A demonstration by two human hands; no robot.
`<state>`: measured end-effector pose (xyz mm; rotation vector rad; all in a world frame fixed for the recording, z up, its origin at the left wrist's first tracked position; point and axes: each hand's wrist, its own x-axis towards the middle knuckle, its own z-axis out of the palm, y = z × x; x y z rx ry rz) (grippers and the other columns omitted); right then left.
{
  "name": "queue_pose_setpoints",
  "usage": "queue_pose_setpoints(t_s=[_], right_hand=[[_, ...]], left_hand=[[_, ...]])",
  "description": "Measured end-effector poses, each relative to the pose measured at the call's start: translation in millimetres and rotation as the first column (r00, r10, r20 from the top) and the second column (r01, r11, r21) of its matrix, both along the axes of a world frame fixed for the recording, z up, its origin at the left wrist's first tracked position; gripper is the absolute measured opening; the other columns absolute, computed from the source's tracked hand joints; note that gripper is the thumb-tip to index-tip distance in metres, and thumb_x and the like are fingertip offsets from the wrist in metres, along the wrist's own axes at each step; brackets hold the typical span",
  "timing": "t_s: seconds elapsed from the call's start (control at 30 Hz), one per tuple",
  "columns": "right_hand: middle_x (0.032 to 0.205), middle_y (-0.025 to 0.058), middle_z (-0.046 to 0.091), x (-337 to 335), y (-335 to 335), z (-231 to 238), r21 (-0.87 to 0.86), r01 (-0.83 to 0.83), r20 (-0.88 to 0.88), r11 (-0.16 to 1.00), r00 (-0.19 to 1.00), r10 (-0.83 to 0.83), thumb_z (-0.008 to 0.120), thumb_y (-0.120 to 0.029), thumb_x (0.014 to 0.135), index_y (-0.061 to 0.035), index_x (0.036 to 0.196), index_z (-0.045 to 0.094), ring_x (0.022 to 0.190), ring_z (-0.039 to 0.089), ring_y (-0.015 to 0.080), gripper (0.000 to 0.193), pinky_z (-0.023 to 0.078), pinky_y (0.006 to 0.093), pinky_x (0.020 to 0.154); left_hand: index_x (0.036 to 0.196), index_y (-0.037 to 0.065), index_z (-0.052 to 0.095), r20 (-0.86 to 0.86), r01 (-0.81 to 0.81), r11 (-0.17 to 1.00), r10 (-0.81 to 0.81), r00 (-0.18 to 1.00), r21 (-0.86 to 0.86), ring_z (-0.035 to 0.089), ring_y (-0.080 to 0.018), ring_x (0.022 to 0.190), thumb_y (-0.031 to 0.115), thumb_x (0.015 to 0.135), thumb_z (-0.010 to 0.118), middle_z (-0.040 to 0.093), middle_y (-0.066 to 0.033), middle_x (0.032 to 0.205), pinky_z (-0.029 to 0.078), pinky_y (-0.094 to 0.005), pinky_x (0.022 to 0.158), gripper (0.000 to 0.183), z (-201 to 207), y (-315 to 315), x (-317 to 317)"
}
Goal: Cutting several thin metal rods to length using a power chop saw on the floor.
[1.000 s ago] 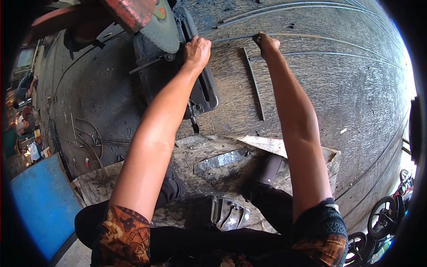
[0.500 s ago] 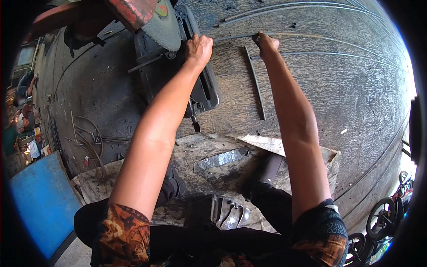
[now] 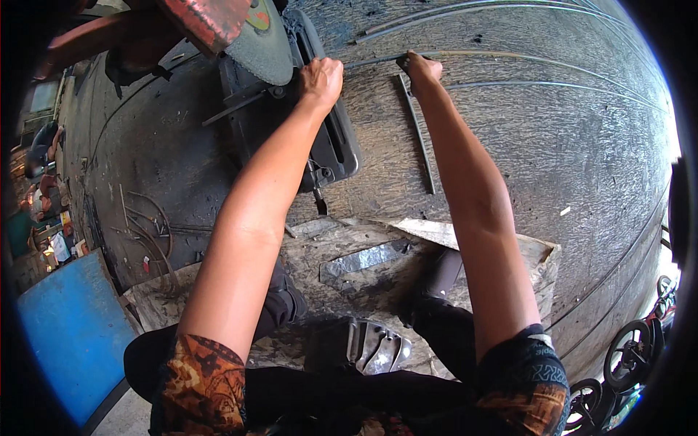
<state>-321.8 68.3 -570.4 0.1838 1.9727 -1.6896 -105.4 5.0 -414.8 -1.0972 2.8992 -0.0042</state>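
My left hand [image 3: 321,80] is closed at the base of a cut-off saw [image 3: 338,138], just right of its round abrasive blade [image 3: 265,52]. A long thin metal rod [image 3: 378,59] runs into that hand from the right, and the fingers' undersides are hidden. Farther right, my right hand [image 3: 423,71] is closed around the same rod, which continues past it in a curve toward the right rim. Just below the right hand, a short metal bar [image 3: 418,134] lies on the worn wooden surface.
More long rods [image 3: 465,10] lie at the far right. The red saw arm [image 3: 207,25] overhangs the upper left. Bent rods [image 3: 149,240] lie at left, above a blue panel [image 3: 69,327]. A silvery strip [image 3: 366,260] lies between my legs; motorcycles [image 3: 629,356] stand lower right.
My right hand has shifted slightly left, closer to my left hand, still gripping the rod. My left hand stays by the saw base. The view has shifted slightly.
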Motion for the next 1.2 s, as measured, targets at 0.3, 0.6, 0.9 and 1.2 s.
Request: queue_pose_setpoints(t_s=[0.3, 0.6, 0.9, 1.2], right_hand=[[0.098, 0.0268, 0.068, 126, 58, 114, 0.217, -0.329, -0.453, 0.919, 0.800, 0.393, 0.062, -0.025, 0.086, 0.0062, 0.107, 0.066, 0.095, 0.066, 0.0394, 0.038, 0.050, 0.0423, 0.090], [0.089, 0.0282, 0.067, 236, 174, 131, 0.212, -0.380, -0.594, 0.901, 0.682, 0.427, 0.057, -0.007, 0.080, 0.0021, 0.099, 0.069, 0.086, 0.067, 0.0403, 0.024, 0.053, 0.0434, 0.077], [0.085, 0.0228, 0.070, 322, 226, 153, 0.230, -0.659, -0.465, 0.716, 0.572, 0.676, 0.072, -0.022, 0.074, 0.0057, 0.104, 0.067, 0.084, 0.071, 0.0330, 0.041, 0.055, 0.0402, 0.078], [0.079, 0.0234, 0.068, 337, 201, 174, 0.291, -0.612, -0.507, 0.735, 0.553, 0.661, 0.075, -0.027, 0.076, 0.0018, 0.088, 0.068, 0.079, 0.068, 0.0391, 0.032, 0.053, 0.0461, 0.072]], left_hand=[[0.117, 0.000, 0.062, -0.415, 0.092, 0.995, -0.099, 0.905, -0.036, 0.058, -0.0327, 0.115, 0.015, 0.086, 0.065, 0.062, -0.0168, 0.122, 0.049, -0.0394, 0.095, 0.035, 12, 50, 69], [0.107, -0.001, 0.066, -0.722, 0.108, 0.994, -0.065, 0.689, 0.013, 0.062, -0.0330, 0.108, 0.012, 0.091, 0.058, 0.067, -0.0160, 0.110, 0.051, -0.0391, 0.091, 0.022, 62, 166, 148], [0.107, 0.003, 0.067, -0.539, -0.258, 0.949, 0.316, 0.781, 0.183, 0.063, -0.0349, 0.095, 0.017, 0.087, 0.063, 0.066, -0.0131, 0.109, 0.051, -0.0415, 0.081, 0.025, 33, 214, 243], [0.101, 0.007, 0.069, -0.449, -0.288, 0.893, 0.427, 0.785, 0.345, 0.065, -0.0364, 0.091, 0.018, 0.077, 0.073, 0.069, -0.0159, 0.097, 0.053, -0.0443, 0.079, 0.026, -13, 221, 242]])
